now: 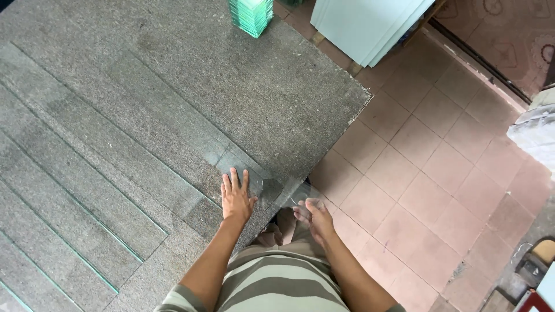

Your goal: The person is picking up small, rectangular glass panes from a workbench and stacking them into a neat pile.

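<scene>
A grey carpeted table (pixel 173 86) carries several long clear glass strips (pixel 87 190) laid side by side. My left hand (pixel 236 196) lies flat with fingers spread on the near end of one strip, close to the table's edge. A small clear glass piece (pixel 292 193) juts past that edge, and my right hand (pixel 312 216) pinches its overhanging end with thumb and fingers. The glass is transparent, so its outline is faint.
A stack of small green-edged glass pieces (pixel 251 14) stands at the table's far edge. White panels (pixel 364 26) lean beyond the table corner. Pinkish floor tiles (pixel 439 167) spread to the right, with a light bundle (pixel 535 130) at the right edge.
</scene>
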